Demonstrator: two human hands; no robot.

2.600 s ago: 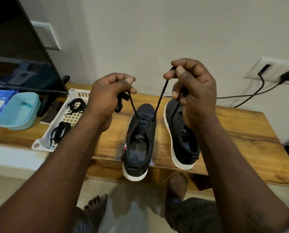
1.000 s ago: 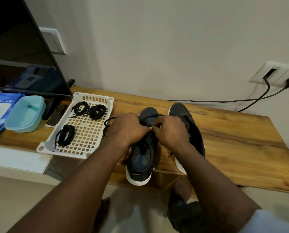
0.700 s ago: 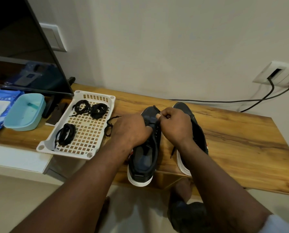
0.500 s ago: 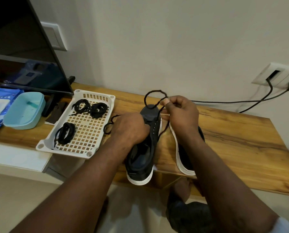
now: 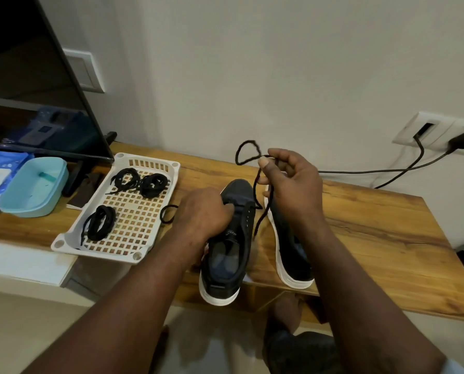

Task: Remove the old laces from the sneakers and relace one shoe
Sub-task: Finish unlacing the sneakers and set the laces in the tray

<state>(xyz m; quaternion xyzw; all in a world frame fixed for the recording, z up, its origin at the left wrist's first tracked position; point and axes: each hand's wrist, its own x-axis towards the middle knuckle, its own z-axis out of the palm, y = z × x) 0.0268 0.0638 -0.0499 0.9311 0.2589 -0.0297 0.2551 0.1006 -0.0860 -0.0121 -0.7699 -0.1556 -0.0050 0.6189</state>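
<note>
Two dark sneakers with white soles stand on the wooden table [image 5: 374, 228], heels over its front edge. My left hand [image 5: 202, 211] grips the left sneaker [image 5: 227, 255] over its eyelet area. My right hand [image 5: 290, 179] is raised above the right sneaker [image 5: 293, 255], which leans on its side, and pinches a black lace [image 5: 248, 153]. The lace loops above my fingers and hangs down to the left sneaker. Another loop of the lace [image 5: 167, 213] pokes out left of my left hand.
A white perforated tray [image 5: 133, 230] holding three coiled black laces [image 5: 100, 222] lies left of the shoes. Further left are a teal bowl [image 5: 34, 187], a blue packet and a TV screen [image 5: 36, 85]. Cables run from wall sockets [image 5: 441, 133] at the right.
My right hand has risen further from the left sneaker, drawing the lace up in a loop. The left hand stays on the sneaker. The right sneaker has tipped onto its side.
</note>
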